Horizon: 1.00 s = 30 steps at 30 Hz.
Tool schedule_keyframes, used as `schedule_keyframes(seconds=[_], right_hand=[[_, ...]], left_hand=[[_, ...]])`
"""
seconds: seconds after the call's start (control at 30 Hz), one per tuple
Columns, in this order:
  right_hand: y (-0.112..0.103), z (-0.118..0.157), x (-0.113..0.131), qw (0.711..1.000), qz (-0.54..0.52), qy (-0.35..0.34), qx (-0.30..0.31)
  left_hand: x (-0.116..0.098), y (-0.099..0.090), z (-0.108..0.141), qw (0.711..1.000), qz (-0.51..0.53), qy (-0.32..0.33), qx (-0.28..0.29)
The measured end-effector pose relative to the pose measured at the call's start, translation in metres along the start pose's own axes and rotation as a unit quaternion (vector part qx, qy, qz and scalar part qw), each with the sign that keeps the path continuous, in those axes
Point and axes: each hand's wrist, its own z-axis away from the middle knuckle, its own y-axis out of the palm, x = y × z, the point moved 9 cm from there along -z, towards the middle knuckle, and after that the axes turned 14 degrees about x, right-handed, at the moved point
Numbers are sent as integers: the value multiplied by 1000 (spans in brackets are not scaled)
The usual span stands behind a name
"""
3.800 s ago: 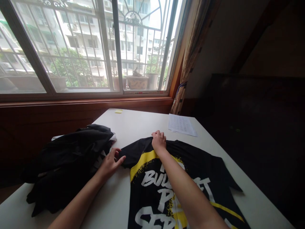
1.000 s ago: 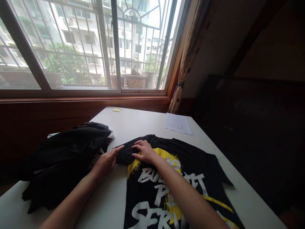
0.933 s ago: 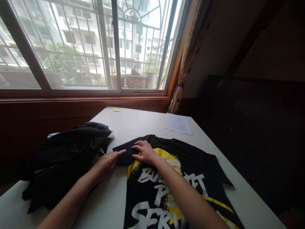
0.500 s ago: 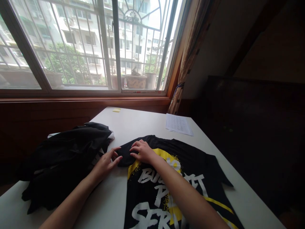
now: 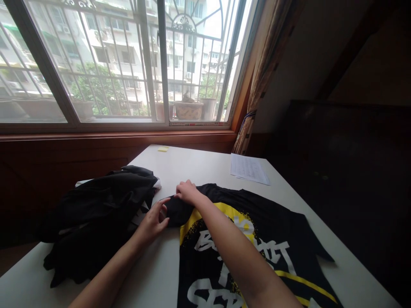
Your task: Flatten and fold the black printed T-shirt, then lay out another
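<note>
A black T-shirt [image 5: 272, 209] with yellow and white print lies spread on the white table [image 5: 199, 162]. At its left sleeve, my left hand [image 5: 157, 218] has thumb and fingers apart, with nothing between them that I can make out. My right hand [image 5: 186, 191] is at the upper edge of that same sleeve, its fingers bent down onto the black cloth. Whether fabric is pinched there is hard to tell, since the fingertips are partly hidden. Left of my left forearm rests a heap of black clothes [image 5: 105, 205] with some white showing.
Printed paper sheets [image 5: 249, 169] lie at the back right of the table, and a yellow note [image 5: 163, 149] near the back edge. Behind stand a barred window and a tied curtain [image 5: 250, 115]. A dark piece of furniture is at the right.
My right hand has moved left and up from the shirt's shoulder to the sleeve's upper edge, its fingers more bent. The whole view has shifted slightly, so things appear further right.
</note>
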Motion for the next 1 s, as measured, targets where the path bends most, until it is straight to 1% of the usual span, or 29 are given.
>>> schedule_keyframes(seconds=[0.1,0.17,0.23,0.3,0.37,0.43,0.5,0.57,0.63,0.7,0.77,0.87,1.0], right_hand=[[-5,4,-7,999,6,20,-40],[-4,9,-11,997,9,32,-63],[-2,15,-13,996,11,38,-79],[1,19,-11,995,15,38,-92],[1,22,-7,994,19,32,-104],[1,24,-1,993,24,20,-110],[-1,25,6,993,31,3,-113],[-4,27,10,992,36,-9,-118],[-7,31,9,991,36,-8,-128],[-11,39,5,990,30,1,-141],[-13,51,1,988,21,7,-152],[-11,73,-2,988,9,-3,-156],[4,100,-3,990,-4,-25,-139]], left_hand=[[6,1,2,998,-62,1,-5],[9,3,3,994,-110,-8,-3],[7,2,4,987,-161,-20,-7],[-5,0,5,977,-212,-12,-17],[-24,4,4,965,-260,23,-14],[-42,18,3,952,-296,75,24],[-49,39,3,935,-325,111,85],[-44,57,4,919,-349,115,140],[-34,67,5,910,-367,94,168],[-27,66,7,908,-379,65,168],[-29,59,8,909,-389,33,145],[-43,47,10,901,-415,-10,124],[-62,39,8,883,-451,-47,120]])
